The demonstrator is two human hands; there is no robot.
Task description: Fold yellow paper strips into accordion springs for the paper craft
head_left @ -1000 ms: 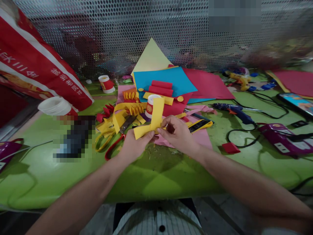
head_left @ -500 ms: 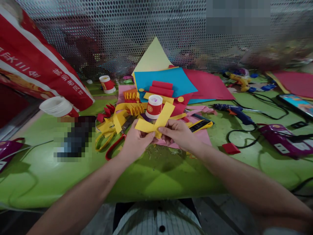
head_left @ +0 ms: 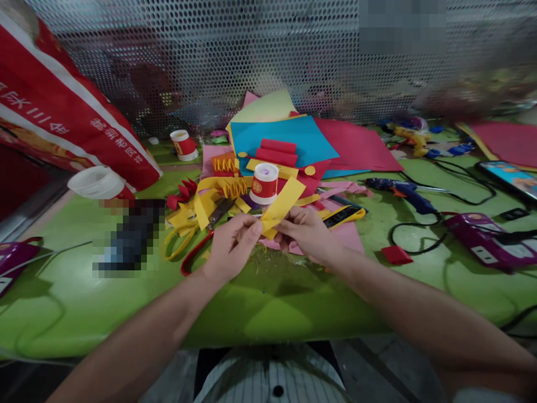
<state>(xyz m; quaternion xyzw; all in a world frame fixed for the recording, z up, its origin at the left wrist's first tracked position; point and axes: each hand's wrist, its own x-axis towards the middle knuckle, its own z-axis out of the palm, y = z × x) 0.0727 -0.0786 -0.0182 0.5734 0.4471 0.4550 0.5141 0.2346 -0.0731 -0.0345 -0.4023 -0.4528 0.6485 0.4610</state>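
Between my hands is a yellow paper strip (head_left: 286,201), folded at its lower end, with one long arm slanting up to the right. My left hand (head_left: 235,243) pinches the fold from the left, its thumb on top. From the right, my right hand (head_left: 305,232) grips the same fold, with some fingertips hidden under the paper. Just beyond stands an upside-down red and white paper cup (head_left: 265,184). Scissors (head_left: 201,246) with a red and a yellow handle lie left of my left hand. A yellow utility knife (head_left: 344,215) rests right of my right hand.
Coloured paper sheets (head_left: 285,140) lie behind the cup. A glue gun (head_left: 400,193) and a purple power strip (head_left: 489,240) with cables are on the right. On the left are stacked white cups (head_left: 97,182), a dark phone-like object (head_left: 134,235) and a large red bag (head_left: 71,95).
The strip's left arm, which stuck out over my left hand, is now folded in toward the right. My left fingers have closed in at the fold. The pale sheet at the back has bent down.
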